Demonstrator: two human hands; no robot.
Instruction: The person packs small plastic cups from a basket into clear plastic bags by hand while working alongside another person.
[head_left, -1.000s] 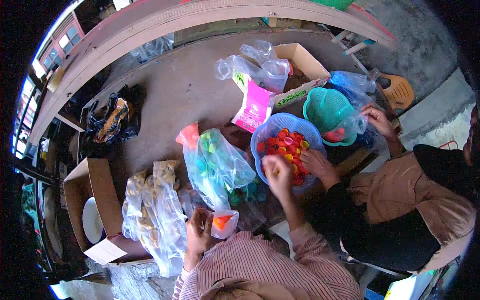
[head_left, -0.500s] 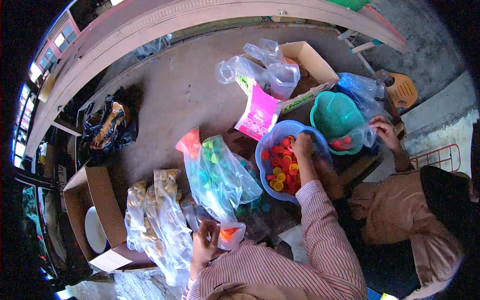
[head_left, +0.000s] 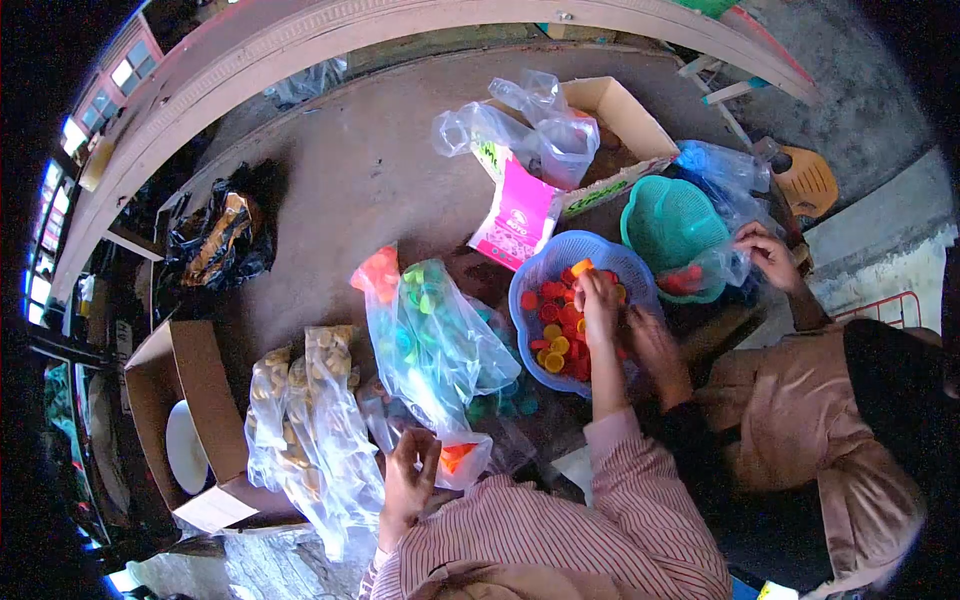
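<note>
My right hand (head_left: pixel 597 305) is over the blue basket (head_left: pixel 527 330), its fingers closed on an orange cap (head_left: pixel 581 267) above the red and yellow caps (head_left: pixel 560 345). My left hand (head_left: pixel 411 472) is pinched at the edge of a small clear bag (head_left: pixel 462 462) with orange pieces inside. Beyond that bag lies a big clear bag of green and teal caps (head_left: pixel 430 320), with a red-orange bunch (head_left: pixel 378 272) at its top end. Bags of tan caps (head_left: pixel 325 375) rest to the left of my left hand.
At the right, a co-worker's one hand (head_left: pixel 660 350) reaches into the blue basket; the other (head_left: pixel 768 255) holds a clear bag at the green basket (head_left: pixel 650 225). Cardboard boxes (head_left: pixel 625 125) (head_left: pixel 205 400), a pink packet (head_left: pixel 517 220) and a black plastic bag (head_left: pixel 225 235) lie around.
My right hand has shifted within the basket and now shows an orange cap at its fingertips. The co-worker's nearer hand shows more clearly beside it. My left hand has stayed in place.
</note>
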